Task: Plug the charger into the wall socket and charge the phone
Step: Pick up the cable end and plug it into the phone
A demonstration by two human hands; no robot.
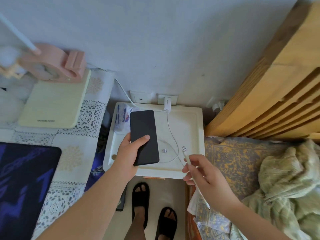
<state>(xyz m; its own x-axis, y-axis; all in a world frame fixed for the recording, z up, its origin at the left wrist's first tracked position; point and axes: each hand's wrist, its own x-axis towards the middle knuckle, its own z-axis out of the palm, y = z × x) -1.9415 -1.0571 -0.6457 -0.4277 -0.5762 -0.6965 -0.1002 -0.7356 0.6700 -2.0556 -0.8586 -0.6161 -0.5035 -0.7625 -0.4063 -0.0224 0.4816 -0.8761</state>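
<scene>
The black rectangular phone (pixel 144 137) sits at the centre of the frame, screen dark and facing up, held above the white square plastic surface (pixel 188 118). The left hand (pixel 127 153) has its grip clenched around the phone's lower end, thumb pressed across the glass. Just right of it, the right hand (pixel 204 174) pinches the thin white charging cable (pixel 173 135) near its free end, so its grip is grasping the cable; the small metal connector (pixel 184 148) points up, apart from the phone. The cable loops back over the surface to the white block charger (pixel 167 103), which is seated in the white wall socket (pixel 168 99) at upper centre. A second white wall plate (pixel 140 97) sits just left of it. A crumpled blue-and-white plastic packet (pixel 123 116) lies on the surface behind the phone.

At lower centre, two feet in black slide sandals (pixel 154 213) stand on the floor. A lace-covered desk (pixel 83 122) at the left of the frame carries a pale cream board (pixel 52 104) and a pink stand (pixel 65 64). At the right, a wooden slatted headboard (pixel 270 94) rises above a bed with a rumpled green blanket (pixel 287 184).
</scene>
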